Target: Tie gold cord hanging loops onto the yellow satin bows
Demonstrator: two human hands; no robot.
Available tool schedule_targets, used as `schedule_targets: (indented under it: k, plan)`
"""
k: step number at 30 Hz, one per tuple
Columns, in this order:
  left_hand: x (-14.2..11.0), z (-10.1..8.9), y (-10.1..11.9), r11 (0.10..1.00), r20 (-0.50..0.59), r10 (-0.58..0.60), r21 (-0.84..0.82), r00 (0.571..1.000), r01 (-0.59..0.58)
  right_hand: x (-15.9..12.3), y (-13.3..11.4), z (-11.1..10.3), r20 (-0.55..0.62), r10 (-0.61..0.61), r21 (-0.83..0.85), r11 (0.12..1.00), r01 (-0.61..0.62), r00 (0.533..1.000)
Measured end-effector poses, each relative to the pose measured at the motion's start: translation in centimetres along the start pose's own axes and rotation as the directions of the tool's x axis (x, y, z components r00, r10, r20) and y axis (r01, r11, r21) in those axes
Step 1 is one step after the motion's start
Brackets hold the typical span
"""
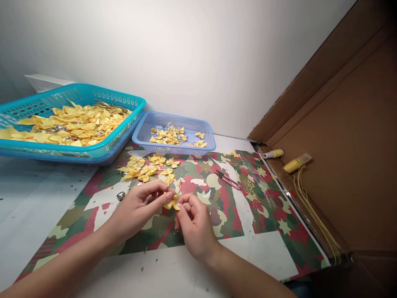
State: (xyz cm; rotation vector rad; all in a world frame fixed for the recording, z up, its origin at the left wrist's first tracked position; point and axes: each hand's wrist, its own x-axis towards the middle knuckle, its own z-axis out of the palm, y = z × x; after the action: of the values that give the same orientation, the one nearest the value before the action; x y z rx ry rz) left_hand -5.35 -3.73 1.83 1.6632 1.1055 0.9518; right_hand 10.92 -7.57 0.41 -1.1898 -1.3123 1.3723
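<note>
Between my two hands is a yellow ribbon bow (171,203) with a loop of gold cord (177,185) standing up from it. My left hand (145,203) pinches the bow from the left with thumb and forefinger. On the other side, my right hand (195,223) is closed, its thumb and forefinger at the bow's lower right tip. Just beyond my hands lies a loose pile of yellow bows (141,169) on the patterned sheet. A silver heart-shaped piece (120,195) rests left of my left hand.
A turquoise basket (124,135) full of yellow bows stands at the left. Behind the pile, a smaller blue basket (201,152) holds more bows. Pink-handled thread snips (229,181) lie to the right, near gold scraps (252,194). Yellow cords (316,219) hang beside a cardboard panel (347,145).
</note>
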Motion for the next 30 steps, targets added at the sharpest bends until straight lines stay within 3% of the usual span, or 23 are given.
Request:
schedule_targets:
  k: [5,9,17,23,30]
  plan:
    - [-0.3,0.4,-0.2,0.993,-0.072,-0.090,-0.078,0.993,0.084,-0.1,-0.3,0.0,-0.024,-0.009,-0.004,1.000,0.008,1.000]
    - [-0.6,0.6,-0.2,0.997,-0.147,-0.071,-0.032,0.987,0.067,-0.1,-0.3,0.1,-0.064,0.006,-0.001,1.000,-0.006,0.998]
    - [-0.6,0.5,-0.3,0.997,-0.159,-0.025,0.061,0.987,0.035,0.0,0.0,0.1,-0.057,0.016,0.014,1.000,-0.016,0.998]
    - [0.1,-0.3,-0.4,0.993,0.006,0.060,0.106,0.998,-0.060,0.2,0.0,0.0,-0.075,0.032,0.004,0.999,-0.032,0.997]
    - [0.7,-1.4,-1.0,0.986,0.182,0.085,0.123,0.980,-0.109,0.0,0.0,0.0,-0.058,0.029,0.012,1.000,-0.028,0.998]
